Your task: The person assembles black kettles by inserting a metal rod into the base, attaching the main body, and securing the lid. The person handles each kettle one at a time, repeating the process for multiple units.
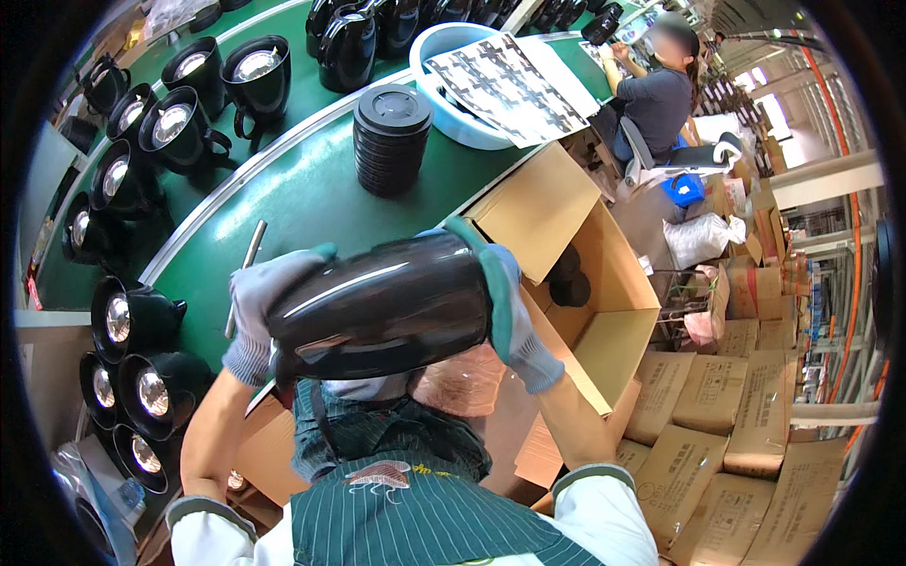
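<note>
A glossy black jug body (387, 307) lies sideways between my gloved hands, in front of my striped apron. My left hand (274, 297) is closed around its left end. At the other end my right hand (505, 302) grips the rim, its green-coated fingers over the edge. A thin metal rod (247, 269) slants beside my left hand; I cannot tell whether that hand holds it or it rests on the table. Beyond the jug, a stack of round black lids or rings (392, 141) stands on the green table (302, 193).
Several black jugs (175, 127) with shiny liners stand at the left. A light blue basin (434, 47) with a patterned sheet (505, 85) sits at the back. An open cardboard box (604, 349) is at my right, near stacked cartons (717, 396). A co-worker (661, 104) sits farther off.
</note>
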Demonstrator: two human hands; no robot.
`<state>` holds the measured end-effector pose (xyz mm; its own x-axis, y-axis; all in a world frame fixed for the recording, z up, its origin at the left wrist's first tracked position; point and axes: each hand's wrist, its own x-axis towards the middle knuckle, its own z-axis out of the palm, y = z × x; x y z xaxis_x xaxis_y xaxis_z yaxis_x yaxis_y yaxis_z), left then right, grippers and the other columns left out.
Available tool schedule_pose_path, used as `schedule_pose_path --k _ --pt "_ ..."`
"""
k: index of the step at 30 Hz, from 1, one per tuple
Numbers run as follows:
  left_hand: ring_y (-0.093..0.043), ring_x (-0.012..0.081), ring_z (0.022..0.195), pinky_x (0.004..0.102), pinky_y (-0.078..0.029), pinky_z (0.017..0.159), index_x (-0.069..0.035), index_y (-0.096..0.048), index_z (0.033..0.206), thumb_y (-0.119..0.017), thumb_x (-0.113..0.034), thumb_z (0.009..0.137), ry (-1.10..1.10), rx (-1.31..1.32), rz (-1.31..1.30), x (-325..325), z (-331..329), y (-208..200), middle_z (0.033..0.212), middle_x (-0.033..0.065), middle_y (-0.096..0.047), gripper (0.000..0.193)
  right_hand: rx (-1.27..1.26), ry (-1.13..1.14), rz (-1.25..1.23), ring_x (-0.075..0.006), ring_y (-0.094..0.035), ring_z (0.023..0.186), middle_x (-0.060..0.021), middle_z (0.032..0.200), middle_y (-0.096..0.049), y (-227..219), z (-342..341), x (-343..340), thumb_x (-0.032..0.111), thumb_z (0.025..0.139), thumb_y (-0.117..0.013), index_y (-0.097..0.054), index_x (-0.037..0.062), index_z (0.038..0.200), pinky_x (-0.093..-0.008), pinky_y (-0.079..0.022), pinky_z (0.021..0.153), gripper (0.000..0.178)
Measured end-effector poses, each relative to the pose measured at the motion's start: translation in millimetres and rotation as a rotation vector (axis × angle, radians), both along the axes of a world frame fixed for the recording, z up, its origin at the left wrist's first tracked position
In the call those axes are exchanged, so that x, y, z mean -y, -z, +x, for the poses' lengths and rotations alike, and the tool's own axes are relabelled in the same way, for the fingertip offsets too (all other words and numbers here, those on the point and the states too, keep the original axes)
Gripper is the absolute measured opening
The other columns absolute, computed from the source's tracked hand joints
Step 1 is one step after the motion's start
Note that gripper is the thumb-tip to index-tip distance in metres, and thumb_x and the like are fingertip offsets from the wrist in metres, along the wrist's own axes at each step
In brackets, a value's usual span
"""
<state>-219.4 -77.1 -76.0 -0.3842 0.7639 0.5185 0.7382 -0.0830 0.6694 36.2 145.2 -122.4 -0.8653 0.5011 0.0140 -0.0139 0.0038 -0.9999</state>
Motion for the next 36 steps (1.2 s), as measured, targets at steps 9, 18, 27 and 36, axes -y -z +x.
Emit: schedule_pose_path --k 9,18,27,36 --pt "-0.077 0.0339 0.095 0.0413 -0.061 0.088 0.0 -0.074 0.101 -0.077 -0.015 0.08 -0.069 -0.193 0.124 26 -2 8 0.103 0.0192 -0.077 0.027 0.112 -0.238 -0.052 -0.0233 -0.039 0.148 -0.0152 0.162 -0.038 -9 -36 -19 0.02 0.11 -0.048 -0.03 0.0036 0.161 -0.0331 -0.032 0.122 0.057" --pt "-0.076 0.0355 0.102 0.0433 -0.061 0.088 -0.001 -0.076 0.103 -0.077 -0.013 0.078 0.07 -0.406 0.08 18 13 -22 0.105 0.0196 -0.076 0.029 0.122 -0.228 0.288 -0.0274 -0.059 0.125 -0.0163 0.138 -0.059 -56 -43 -8 0.024 0.102 -0.06 -0.048 0.0035 0.149 -0.0378 -0.043 0.112 0.053" --pt "-0.073 0.0241 0.104 0.0349 -0.061 0.093 0.005 -0.064 0.133 -0.065 -0.01 0.096 0.155 0.524 -0.21 31 7 21 0.121 0.0166 -0.071 0.04 -0.131 -0.113 0.541 -0.0389 -0.054 0.13 -0.0221 0.138 -0.056 -115 -24 36 0.041 0.089 -0.076 -0.052 0.0023 0.144 -0.0476 -0.044 0.109 0.071" --pt "-0.067 0.0327 0.117 0.0386 -0.061 0.095 0.005 -0.051 0.145 -0.063 -0.015 0.101 0.442 1.809 -0.352 69 1 131 0.145 0.0237 -0.056 0.049 -0.267 -0.148 0.874 -0.0509 -0.054 0.127 -0.0294 0.141 -0.052 -147 -23 62 0.058 0.072 -0.083 -0.063 0.0105 0.135 -0.0567 -0.049 0.1 0.081"
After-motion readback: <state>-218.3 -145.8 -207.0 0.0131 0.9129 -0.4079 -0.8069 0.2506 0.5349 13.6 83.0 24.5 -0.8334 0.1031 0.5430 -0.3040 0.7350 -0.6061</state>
